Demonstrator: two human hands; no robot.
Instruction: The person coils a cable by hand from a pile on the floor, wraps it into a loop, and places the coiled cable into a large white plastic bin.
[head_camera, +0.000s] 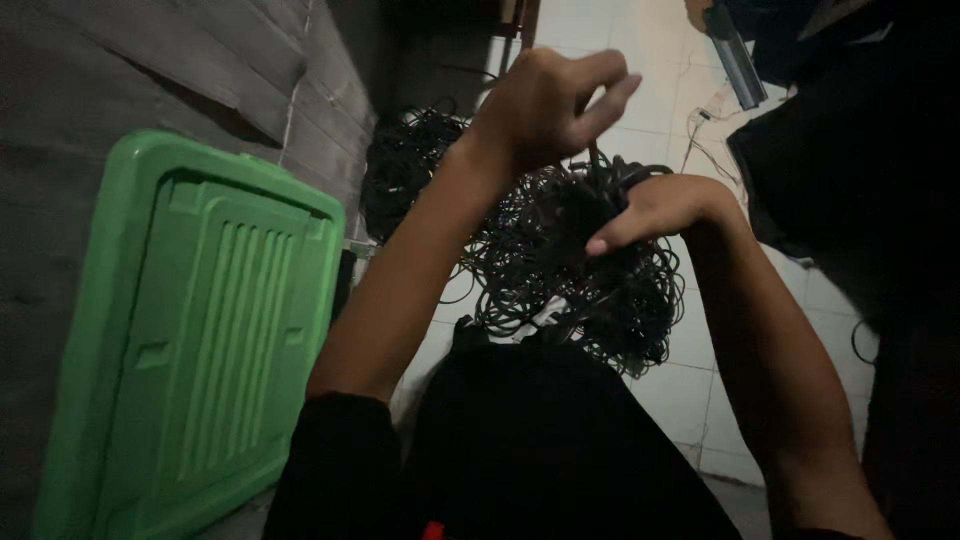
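Now left hand raised above tangle of thin black loops, fingers pinched on one strand going straight down into bundle; right hand closed on top of bundle, just below and nearer to it. Second black heap behind on tiled floor; green plastic lid at left, well apart

Dim room: white tiled floor, grey plank wall, green plastic lid leaning.
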